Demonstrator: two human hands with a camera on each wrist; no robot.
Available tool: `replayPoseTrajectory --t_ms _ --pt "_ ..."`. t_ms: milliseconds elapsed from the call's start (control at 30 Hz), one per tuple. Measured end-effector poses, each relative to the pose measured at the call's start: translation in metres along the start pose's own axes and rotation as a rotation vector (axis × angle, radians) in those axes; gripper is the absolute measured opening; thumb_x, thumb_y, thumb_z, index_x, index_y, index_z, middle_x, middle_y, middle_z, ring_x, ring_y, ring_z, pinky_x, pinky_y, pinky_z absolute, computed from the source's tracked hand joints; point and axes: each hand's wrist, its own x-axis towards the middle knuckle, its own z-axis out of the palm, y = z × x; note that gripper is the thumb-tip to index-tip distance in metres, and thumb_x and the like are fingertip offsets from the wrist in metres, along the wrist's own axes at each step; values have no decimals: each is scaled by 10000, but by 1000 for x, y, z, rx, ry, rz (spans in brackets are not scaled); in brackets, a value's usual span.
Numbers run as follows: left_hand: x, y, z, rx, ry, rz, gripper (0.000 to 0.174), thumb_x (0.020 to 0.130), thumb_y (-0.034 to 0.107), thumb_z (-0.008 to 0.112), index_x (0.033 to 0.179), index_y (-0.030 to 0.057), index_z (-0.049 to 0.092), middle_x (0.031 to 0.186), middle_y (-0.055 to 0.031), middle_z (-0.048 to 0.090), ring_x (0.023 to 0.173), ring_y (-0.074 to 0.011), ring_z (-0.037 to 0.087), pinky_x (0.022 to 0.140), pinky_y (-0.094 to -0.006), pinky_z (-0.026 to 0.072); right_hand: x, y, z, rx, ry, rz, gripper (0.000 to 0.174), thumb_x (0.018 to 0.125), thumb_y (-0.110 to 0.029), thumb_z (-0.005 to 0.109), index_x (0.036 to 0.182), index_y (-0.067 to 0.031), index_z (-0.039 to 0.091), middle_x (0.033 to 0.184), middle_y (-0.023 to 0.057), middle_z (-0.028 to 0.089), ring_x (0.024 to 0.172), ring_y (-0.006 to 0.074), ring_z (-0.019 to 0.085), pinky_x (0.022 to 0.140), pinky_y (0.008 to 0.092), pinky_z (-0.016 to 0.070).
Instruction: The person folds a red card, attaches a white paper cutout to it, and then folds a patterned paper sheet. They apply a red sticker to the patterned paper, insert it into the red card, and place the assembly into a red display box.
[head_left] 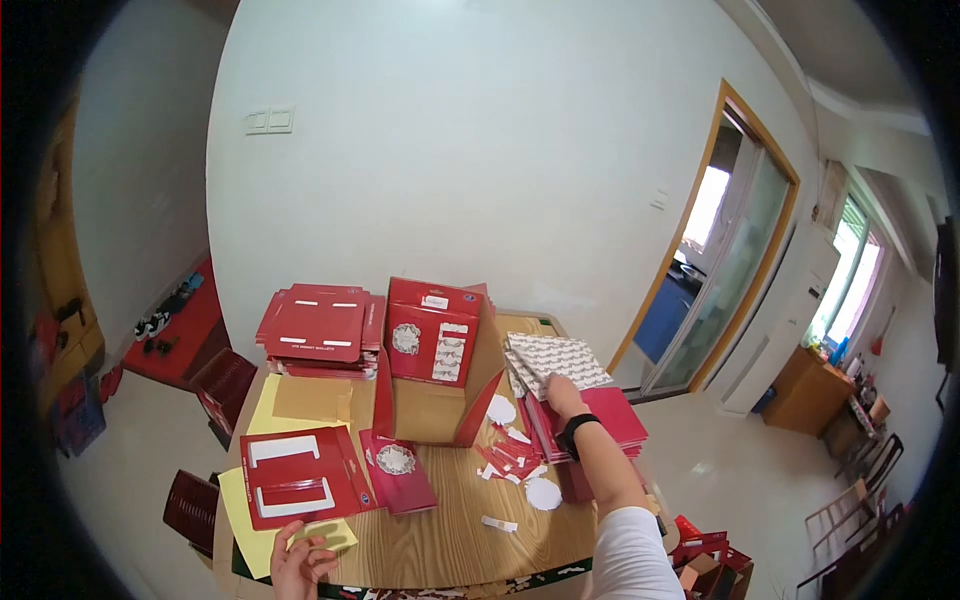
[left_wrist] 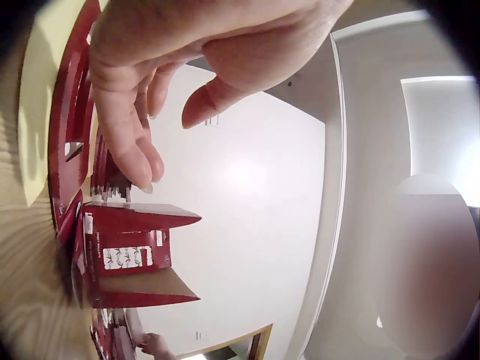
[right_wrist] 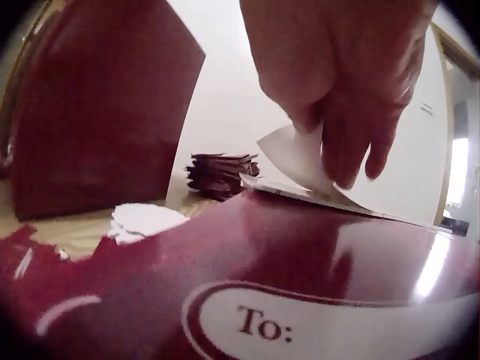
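My right hand (head_left: 565,396) reaches to a pile of grey-and-white patterned sheets (head_left: 570,360) on the table's right side. In the right wrist view its thumb and fingers pinch a lifted, curling white corner of the top sheet (right_wrist: 289,154). A stack of dark red printed cards (head_left: 618,415) lies just in front of that pile. My left hand (head_left: 302,563) hovers at the table's near left with loosely bent fingers and holds nothing. Beside it a flat red cardboard piece (head_left: 345,452) with white-edged cutouts rests on yellow paper (head_left: 232,490).
An upright open red box (head_left: 430,415) stands mid-table. Red folded pieces (head_left: 315,325) are stacked behind on the left. White scalloped discs (head_left: 543,493) and red scraps (head_left: 512,460) lie near the right hand. A red card with a lacy round design (head_left: 405,485) lies left of centre.
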Motion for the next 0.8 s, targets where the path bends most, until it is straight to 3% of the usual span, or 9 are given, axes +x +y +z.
replayPoseTrajectory --t_ms 333,367,467,500,600,633,733,800 --pt "-31 11 12 -24 -69 58 321 866 96 492 1176 54 424 902 -160 568 739 -215 629 594 -332 566 -46 -10 -120 352 843 80 210 926 -213 391 918 -28 491 778 253 564 765 430 556 631 491 414" --pt "-33 9 14 -28 -98 54 321 866 96 492 1176 54 424 902 -160 568 740 -215 629 595 -332 565 -56 -14 -134 379 867 108 209 935 -211 397 913 -20 479 726 192 558 675 342 566 594 416 426" --pt "-37 2 20 -76 -229 23 298 878 87 490 1167 38 434 946 -146 577 786 -231 628 653 -348 547 -93 -38 -174 655 994 -26 172 940 -187 411 930 -25 469 678 77 485 615 166 491 582 296 402" --pt "-39 1 26 -77 -261 8 296 882 80 485 1171 41 431 966 -144 579 790 -236 629 657 -359 546 -105 -45 -183 673 1019 -35 164 944 -177 413 928 -20 459 706 0 445 652 79 422 590 235 370" --pt "-46 0 45 -9 -378 -17 283 887 53 473 1167 44 438 1019 -133 577 844 -246 619 702 -361 532 -148 -74 -200 889 1003 -197 147 945 -149 408 945 -12 461 751 8 470 654 102 443 577 247 384" --pt "-48 0 52 23 -418 -18 278 889 47 469 1165 43 439 1024 -134 576 858 -246 616 715 -358 530 -159 -81 -201 810 1043 -199 117 943 -121 405 945 -15 454 752 -8 443 648 104 427 587 227 386" --pt "-62 10 73 77 -537 -43 269 900 52 451 1169 28 444 1069 -128 558 933 -245 593 775 -352 515 -188 -103 -202 735 1091 -270 83 924 -78 433 957 -4 454 808 48 531 707 126 513 639 226 430" --pt "-65 12 79 110 -607 -36 269 905 87 459 1165 16 443 1086 -127 548 955 -238 582 784 -363 509 -226 -136 -213 767 1020 -403 70 911 -56 450 961 -12 470 857 76 576 781 148 550 729 259 443"
